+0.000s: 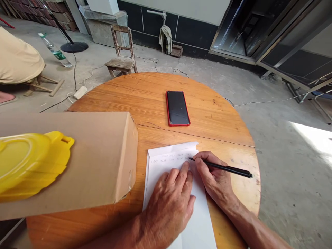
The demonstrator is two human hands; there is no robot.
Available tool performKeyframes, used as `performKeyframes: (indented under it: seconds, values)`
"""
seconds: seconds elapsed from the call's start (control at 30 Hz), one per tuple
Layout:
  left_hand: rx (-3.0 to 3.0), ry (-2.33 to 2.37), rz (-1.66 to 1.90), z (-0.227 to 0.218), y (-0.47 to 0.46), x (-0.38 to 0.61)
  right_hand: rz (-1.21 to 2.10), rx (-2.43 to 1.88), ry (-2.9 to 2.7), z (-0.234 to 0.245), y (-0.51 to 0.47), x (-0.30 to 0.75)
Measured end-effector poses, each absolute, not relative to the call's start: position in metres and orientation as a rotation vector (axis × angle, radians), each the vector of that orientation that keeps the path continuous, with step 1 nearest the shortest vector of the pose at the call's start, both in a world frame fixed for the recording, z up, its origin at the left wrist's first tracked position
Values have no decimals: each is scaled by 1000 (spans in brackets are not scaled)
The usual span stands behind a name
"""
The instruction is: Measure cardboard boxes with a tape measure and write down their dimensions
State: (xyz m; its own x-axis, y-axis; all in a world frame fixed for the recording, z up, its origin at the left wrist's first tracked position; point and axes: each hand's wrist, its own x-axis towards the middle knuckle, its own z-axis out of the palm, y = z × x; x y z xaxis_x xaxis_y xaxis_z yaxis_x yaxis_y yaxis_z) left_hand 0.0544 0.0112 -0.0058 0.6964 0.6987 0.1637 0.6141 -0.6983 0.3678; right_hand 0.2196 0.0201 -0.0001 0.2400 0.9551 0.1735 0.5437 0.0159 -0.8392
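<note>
A white sheet of paper (166,166) with two rows of small handwriting near its top lies on a round wooden table (207,114). My left hand (171,200) rests flat on the paper, fingers stretched out and pressing it down. My right hand (215,176) is closed around a black pen (225,168), its tip touching the paper at the end of the upper written rows. A phone in a red case (177,108) lies face up with a dark screen beyond the paper, apart from both hands.
A long cardboard box (98,152) lies on the table's left side with a yellow plastic lid (28,162) on top. Beyond the table, on the concrete floor, are a small wooden chair (121,52), cables, a power strip (80,92), a plastic bottle (55,50) and a seated person (15,58).
</note>
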Motion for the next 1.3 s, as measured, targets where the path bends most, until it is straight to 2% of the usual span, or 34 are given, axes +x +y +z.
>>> performKeyframes:
  seconds: [0.33,1.03,1.3]
  values:
    - [2628,1017,436,-5,11,54,519,-1691,-1470,1,21,219]
    - [2630,1036,415,-3,13,53,668,-1680,-1313,0,16,225]
    - [2619,1038,430,-3,12,54,568,-1701,-1396,1,18,223]
